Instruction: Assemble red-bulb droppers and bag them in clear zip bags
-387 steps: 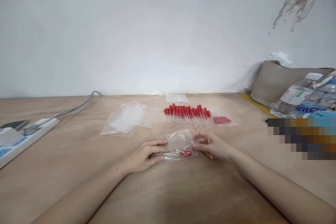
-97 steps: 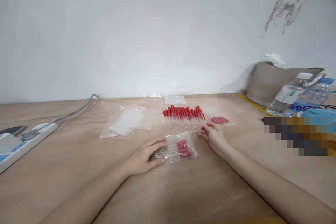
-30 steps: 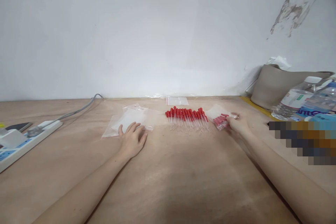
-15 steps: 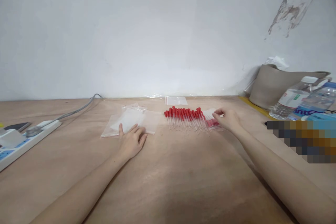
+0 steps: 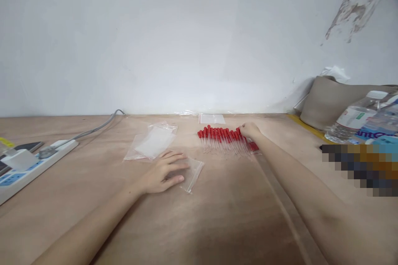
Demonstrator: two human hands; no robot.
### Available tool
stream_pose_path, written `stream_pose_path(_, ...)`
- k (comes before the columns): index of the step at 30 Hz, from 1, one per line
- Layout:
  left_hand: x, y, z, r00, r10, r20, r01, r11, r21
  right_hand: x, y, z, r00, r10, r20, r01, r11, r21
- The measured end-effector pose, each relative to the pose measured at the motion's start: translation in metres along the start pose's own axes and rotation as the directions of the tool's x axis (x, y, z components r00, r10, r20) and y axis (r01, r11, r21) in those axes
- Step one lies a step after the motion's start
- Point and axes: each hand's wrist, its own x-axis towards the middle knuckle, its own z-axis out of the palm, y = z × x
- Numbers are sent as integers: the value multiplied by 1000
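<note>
A row of clear droppers with red bulbs (image 5: 222, 138) lies on the wooden table (image 5: 217, 215) near the back. My right hand (image 5: 249, 130) reaches over the row's right end, fingers on the red bulbs there. Whether it grips one I cannot tell. A filled bag of red-bulb droppers (image 5: 254, 146) peeks out beside my right wrist. My left hand (image 5: 164, 172) lies flat on an empty clear zip bag (image 5: 191, 169), nearer to me. A pile of empty zip bags (image 5: 151, 145) sits just behind it.
A white power strip (image 5: 29, 165) with a grey cable and a phone lies at the left edge. At the right stand water bottles (image 5: 354, 118), a grey bag (image 5: 329, 99) and a blurred patch. One more zip bag (image 5: 212, 119) lies by the wall.
My left hand has slid one empty bag off the pile toward me and to the right. My right hand left the filled bag and moved left onto the dropper row.
</note>
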Motion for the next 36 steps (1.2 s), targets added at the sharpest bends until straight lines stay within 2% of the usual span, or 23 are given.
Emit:
stream_pose_path(2,-5,-12,2,997,2,77,0,999,-32,1,-1,-1,1000,14,-4,-14,999,40)
stream_pose_path(4,-9,-14,8,989,-18,147,27,998,-55,-1,-2,-4,1000,19,-23,-17,995,100)
stream_pose_path(6,-10,-6,15,982,-65,177,76,996,-56,-4,-4,-12,998,9,-55,2,984,179)
stream_pose_path(10,-9,29,28,961,-241,139,245,970,-10,-26,-5,-34,982,-15,-190,84,929,361)
stream_pose_path(11,-8,38,30,951,-281,128,284,959,-7,-36,-4,-38,969,-10,-248,119,896,429)
stream_pose_path(12,-7,45,30,946,-298,129,302,953,-11,-47,-3,-41,947,12,-321,172,826,537)
stream_pose_path(14,-5,54,28,953,-283,105,286,958,-10,-74,-2,-42,936,43,-350,240,651,720)
stream_pose_path(18,1,42,19,985,-146,88,148,989,-9,-128,-3,-20,996,32,-82,63,386,920)
stream_pose_path(20,2,32,18,989,-92,119,98,994,-46,-148,-5,-5,1000,24,19,-25,282,959)
stream_pose_path(23,3,24,22,986,-77,148,91,992,-93,-164,-9,11,995,49,89,-96,181,979)
stream_pose_path(26,3,26,26,985,-99,140,114,989,-98,-169,-14,17,990,29,138,-141,144,980)
stream_pose_path(31,4,30,26,980,-130,148,147,983,-108,-175,-20,19,980,-61,191,-182,135,974)
stream_pose_path(36,6,35,29,980,-158,117,174,975,-137,-188,-25,16,942,-170,290,-268,141,953)
